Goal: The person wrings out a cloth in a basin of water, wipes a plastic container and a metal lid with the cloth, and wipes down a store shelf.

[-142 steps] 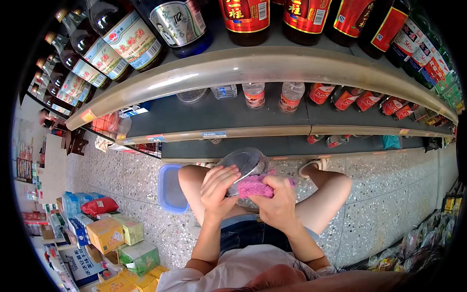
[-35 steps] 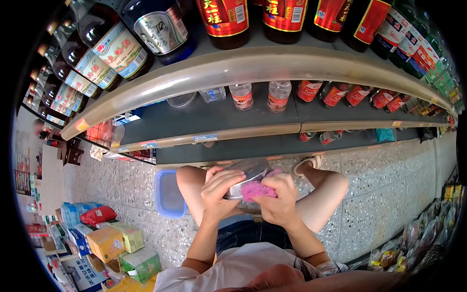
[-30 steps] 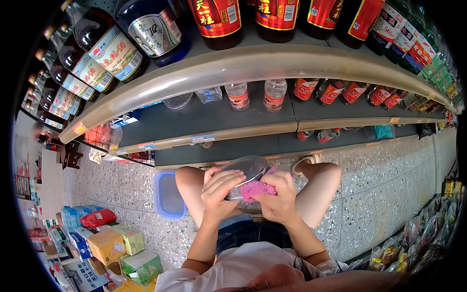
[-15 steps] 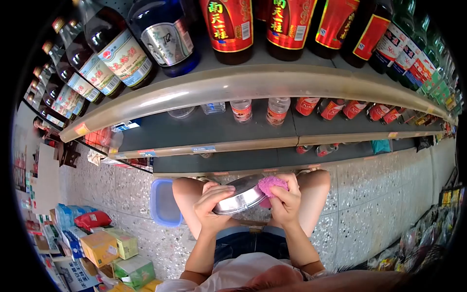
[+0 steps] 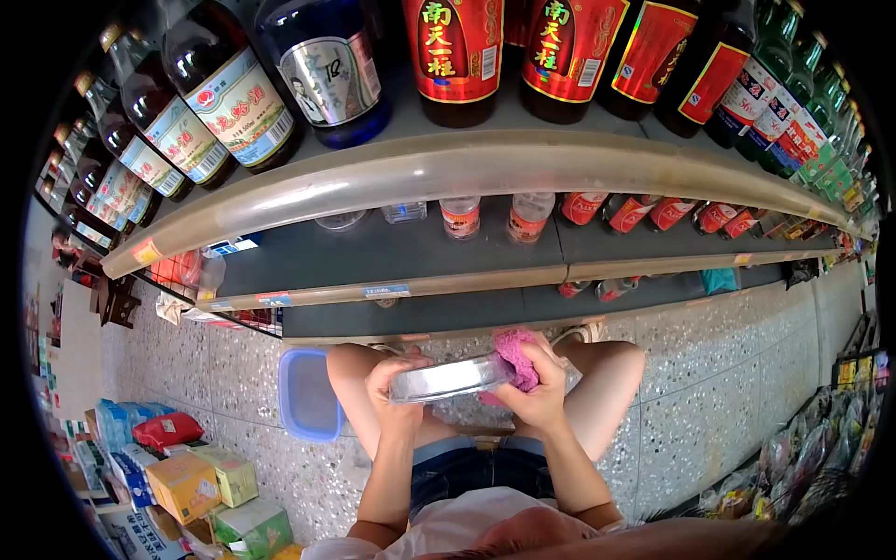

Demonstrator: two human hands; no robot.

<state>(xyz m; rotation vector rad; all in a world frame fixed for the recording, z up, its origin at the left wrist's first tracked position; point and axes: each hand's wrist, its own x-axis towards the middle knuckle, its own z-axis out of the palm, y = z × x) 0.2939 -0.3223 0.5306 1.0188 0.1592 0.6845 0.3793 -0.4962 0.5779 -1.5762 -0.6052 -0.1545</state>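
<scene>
Above my lap I hold a round, shallow container (image 5: 448, 381) with a shiny silvery side, its rim turned toward me. My left hand (image 5: 396, 381) is wrapped round its left end, fingers partly hidden behind it. A pink fluffy cloth (image 5: 515, 355) is bunched in my right hand (image 5: 541, 385), folded over the container's right end and pressed against it. Whether anything is inside the container cannot be seen from this angle.
Before me stands a shelf unit (image 5: 504, 154); its upper shelf carries dark bottles with red labels (image 5: 455, 56). Small red-labelled bottles (image 5: 460, 217) stand lower. A blue plastic basin (image 5: 310, 431) sits on the floor by my left knee, with cartons (image 5: 187, 485) farther left.
The container has turned, so its silvery side now faces me more and its dark face no longer shows. The pink cloth has wrapped farther round its right end.
</scene>
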